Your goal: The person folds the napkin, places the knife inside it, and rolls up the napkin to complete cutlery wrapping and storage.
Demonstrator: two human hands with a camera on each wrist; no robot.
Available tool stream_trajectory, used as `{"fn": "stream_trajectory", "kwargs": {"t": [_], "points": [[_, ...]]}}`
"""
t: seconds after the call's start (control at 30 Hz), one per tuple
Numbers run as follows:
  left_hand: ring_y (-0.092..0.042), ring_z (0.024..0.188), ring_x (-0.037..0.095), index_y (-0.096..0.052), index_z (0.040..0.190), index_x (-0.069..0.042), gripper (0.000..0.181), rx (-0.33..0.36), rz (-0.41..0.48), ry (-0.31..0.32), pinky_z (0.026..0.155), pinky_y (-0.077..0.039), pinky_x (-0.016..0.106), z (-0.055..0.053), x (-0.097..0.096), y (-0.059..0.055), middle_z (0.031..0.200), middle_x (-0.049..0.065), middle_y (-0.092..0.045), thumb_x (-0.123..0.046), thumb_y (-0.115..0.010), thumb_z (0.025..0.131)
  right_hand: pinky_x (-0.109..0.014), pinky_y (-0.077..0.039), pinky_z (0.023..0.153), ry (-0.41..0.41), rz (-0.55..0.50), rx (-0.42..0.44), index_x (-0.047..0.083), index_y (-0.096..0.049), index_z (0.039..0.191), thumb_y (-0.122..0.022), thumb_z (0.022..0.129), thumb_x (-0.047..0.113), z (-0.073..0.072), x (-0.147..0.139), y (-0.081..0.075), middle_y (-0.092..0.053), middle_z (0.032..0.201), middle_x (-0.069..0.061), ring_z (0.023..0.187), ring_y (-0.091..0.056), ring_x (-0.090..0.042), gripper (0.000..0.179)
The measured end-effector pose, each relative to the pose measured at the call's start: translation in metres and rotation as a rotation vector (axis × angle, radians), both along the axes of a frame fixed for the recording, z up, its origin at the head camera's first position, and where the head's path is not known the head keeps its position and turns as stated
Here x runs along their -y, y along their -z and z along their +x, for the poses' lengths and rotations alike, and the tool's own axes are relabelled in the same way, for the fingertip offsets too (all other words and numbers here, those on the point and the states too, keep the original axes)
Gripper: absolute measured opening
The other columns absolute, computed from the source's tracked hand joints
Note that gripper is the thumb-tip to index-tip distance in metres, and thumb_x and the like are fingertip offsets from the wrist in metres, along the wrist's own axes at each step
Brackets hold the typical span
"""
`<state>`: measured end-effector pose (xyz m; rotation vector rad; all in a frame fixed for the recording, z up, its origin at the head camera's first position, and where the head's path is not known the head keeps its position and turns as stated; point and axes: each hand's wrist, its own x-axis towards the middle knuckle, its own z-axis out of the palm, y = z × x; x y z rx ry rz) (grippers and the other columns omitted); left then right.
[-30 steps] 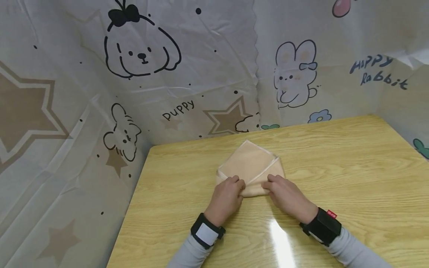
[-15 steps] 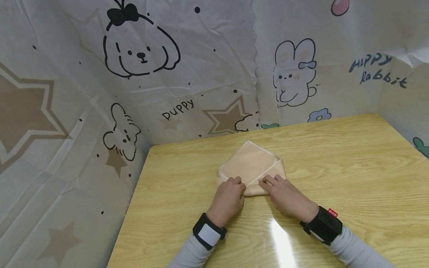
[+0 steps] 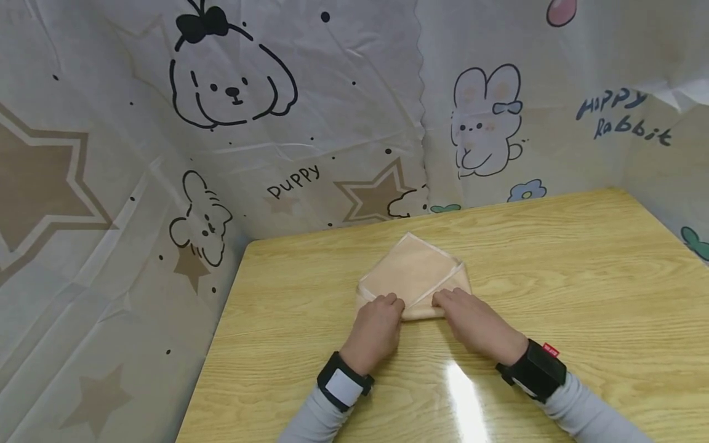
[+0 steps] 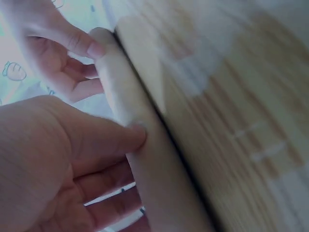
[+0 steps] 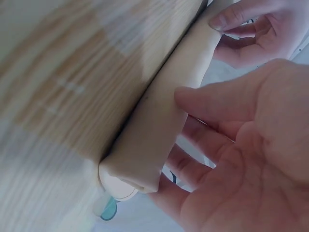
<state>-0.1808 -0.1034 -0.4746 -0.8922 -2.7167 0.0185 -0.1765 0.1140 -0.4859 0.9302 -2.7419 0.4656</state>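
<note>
A peach-coloured cloth [image 3: 412,271] with pale edging lies folded on the table, its far corner pointing away from me. Along its near side runs a thick rolled edge, which both wrist views show from close up. My left hand [image 3: 372,329] grips the left part of this roll [image 4: 159,179], thumb on the near face and fingers curled over the top. Farther right, my right hand [image 3: 479,323] pinches the roll [image 5: 149,116] in the same way, a short gap from the left hand. The underside of the cloth is hidden.
The wooden table [image 3: 581,277] extends on both sides of the cloth, with a bright reflection near the front. A printed curtain [image 3: 354,123] hangs behind the table and along its left and right sides.
The cloth's near rolled edge has shifted slightly away from me. The right fingers moved a little left, then back right. Otherwise both hands stay nearly in place.
</note>
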Motion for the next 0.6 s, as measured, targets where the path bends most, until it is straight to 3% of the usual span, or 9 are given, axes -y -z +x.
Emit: {"fn": "stream_trajectory", "kwargs": {"t": [0.3, 0.43, 0.6], "points": [[-0.051, 0.071, 0.019, -0.070, 0.084, -0.010, 0.008, 0.097, 0.028, -0.033, 0.052, -0.046, 0.030, 0.0012, 0.0035, -0.0022, 0.079, 0.003, -0.052, -0.004, -0.068, 0.079, -0.034, -0.052, 0.074, -0.005, -0.002, 0.041, 0.005, -0.069, 0.103, -0.063, 0.084, -0.008, -0.0014, 0.0002, -0.0026, -0.058, 0.094, -0.002, 0.085, -0.052, -0.016, 0.024], [-0.055, 0.072, 0.018, -0.069, 0.094, -0.011, 0.012, 0.141, 0.099, -0.042, 0.053, -0.048, 0.029, -0.0016, 0.0049, -0.0017, 0.080, 0.002, -0.058, -0.005, -0.066, 0.084, -0.034, -0.052, 0.075, -0.005, -0.012, 0.052, 0.007, -0.068, 0.106, -0.063, 0.083, -0.009, -0.0017, -0.0014, -0.0018, -0.060, 0.097, -0.002, 0.088, -0.053, -0.016, 0.028], [-0.059, 0.068, 0.016, -0.067, 0.092, -0.015, 0.009, 0.113, 0.114, -0.050, 0.054, -0.048, 0.030, -0.0046, 0.0055, -0.0010, 0.077, -0.001, -0.063, -0.008, -0.068, 0.085, -0.036, -0.052, 0.071, -0.003, -0.073, 0.066, 0.010, -0.062, 0.106, -0.063, 0.088, -0.003, -0.0014, -0.0016, -0.0018, -0.063, 0.098, -0.003, 0.088, -0.056, -0.017, 0.023]]}}
